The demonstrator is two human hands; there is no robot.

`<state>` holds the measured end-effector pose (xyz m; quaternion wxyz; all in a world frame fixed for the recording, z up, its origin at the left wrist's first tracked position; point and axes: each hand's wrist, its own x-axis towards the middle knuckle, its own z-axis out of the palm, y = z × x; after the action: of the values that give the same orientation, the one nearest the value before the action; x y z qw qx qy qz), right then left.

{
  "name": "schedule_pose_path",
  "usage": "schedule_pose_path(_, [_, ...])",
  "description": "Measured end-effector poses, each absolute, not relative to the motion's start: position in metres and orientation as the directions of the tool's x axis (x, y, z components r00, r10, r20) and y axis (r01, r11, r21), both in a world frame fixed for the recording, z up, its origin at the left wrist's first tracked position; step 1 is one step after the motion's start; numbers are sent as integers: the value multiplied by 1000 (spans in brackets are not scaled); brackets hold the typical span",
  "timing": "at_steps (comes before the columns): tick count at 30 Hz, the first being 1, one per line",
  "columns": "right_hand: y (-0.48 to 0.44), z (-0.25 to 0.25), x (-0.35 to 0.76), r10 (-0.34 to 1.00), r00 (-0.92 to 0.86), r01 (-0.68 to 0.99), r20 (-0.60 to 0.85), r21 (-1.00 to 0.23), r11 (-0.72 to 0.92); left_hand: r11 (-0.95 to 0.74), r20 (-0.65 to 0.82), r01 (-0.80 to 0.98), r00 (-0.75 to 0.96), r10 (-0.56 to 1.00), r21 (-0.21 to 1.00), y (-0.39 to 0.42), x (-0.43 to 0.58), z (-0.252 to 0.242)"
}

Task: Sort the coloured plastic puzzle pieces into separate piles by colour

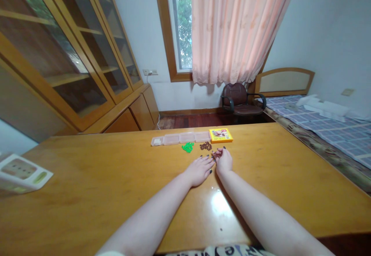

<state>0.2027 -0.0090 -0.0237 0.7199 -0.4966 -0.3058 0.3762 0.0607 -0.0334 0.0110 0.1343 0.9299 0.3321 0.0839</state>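
My left hand (pixel 200 169) lies palm down on the wooden table (pixel 121 178), fingers stretched out toward the right. Right beside its fingertips, my right hand (pixel 224 161) rests on its side with the fingers curled in. Whatever its fingertips hold is too small to make out. Just beyond my hands are a loose pile of small brown pieces (pixel 206 146) and, to its left, a pile of small bright green pieces (pixel 188 147). Behind the piles runs a row of clear plastic compartments (pixel 172 139), with something whitish in the leftmost one. A yellow box (pixel 221 135) stands at the row's right end.
A white plastic object (pixel 24 174) with an oval green part stands at the table's left edge. Past the far edge are a dark red armchair (pixel 239 99) and a pink curtain (pixel 232 31). A glass-door cabinet (pixel 84 43) rises left; a bed (pixel 324 120) lies right.
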Motion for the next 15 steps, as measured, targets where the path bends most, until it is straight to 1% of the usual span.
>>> schedule_pose_path(2, [-6, -21, 207, 834, 549, -224, 52, -953, 206, -741, 83, 596, 760, 645, 310, -35, 60, 10])
schedule_pose_path(3, [-6, -19, 209, 838, 541, -170, 69, -967, 189, -733, 93, 602, 749, 656, 318, -37, 59, 9])
schedule_pose_path(4, [-6, -16, 211, 851, 513, -72, 114, -982, 174, -722, 104, 608, 737, 668, 330, -38, 58, 9])
schedule_pose_path(5, [-5, -12, 212, 875, 445, 97, 192, -981, 166, -712, 116, 612, 725, 679, 344, -40, 57, 9])
schedule_pose_path(6, [-5, -8, 214, 900, 334, 301, 282, -936, 181, -706, 130, 610, 717, 685, 360, -41, 56, 10])
schedule_pose_path(7, [-5, -4, 215, 912, 193, 486, 361, -843, 231, -705, 151, 601, 711, 687, 377, -42, 54, 11])
schedule_pose_path(8, [-4, -1, 216, 909, 29, 618, 416, -722, 311, -708, 181, 584, 707, 684, 397, -42, 51, 12])
schedule_pose_path(9, [-3, 3, 217, 888, -122, 693, 444, -602, 396, -713, 220, 564, 699, 681, 417, -42, 48, 14])
schedule_pose_path(11, [0, 8, 218, 829, -347, 750, 439, -401, 526, -703, 310, 545, 643, 700, 457, -39, 40, 17])
schedule_pose_path(12, [1, 9, 218, 808, -416, 760, 419, -328, 561, -678, 353, 560, 585, 731, 476, -36, 35, 18])
schedule_pose_path(13, [2, 9, 218, 798, -457, 770, 393, -274, 576, -639, 388, 588, 508, 769, 495, -32, 29, 19])
schedule_pose_path(15, [4, 8, 218, 806, -488, 793, 335, -214, 570, -539, 439, 652, 331, 835, 533, -23, 20, 17])
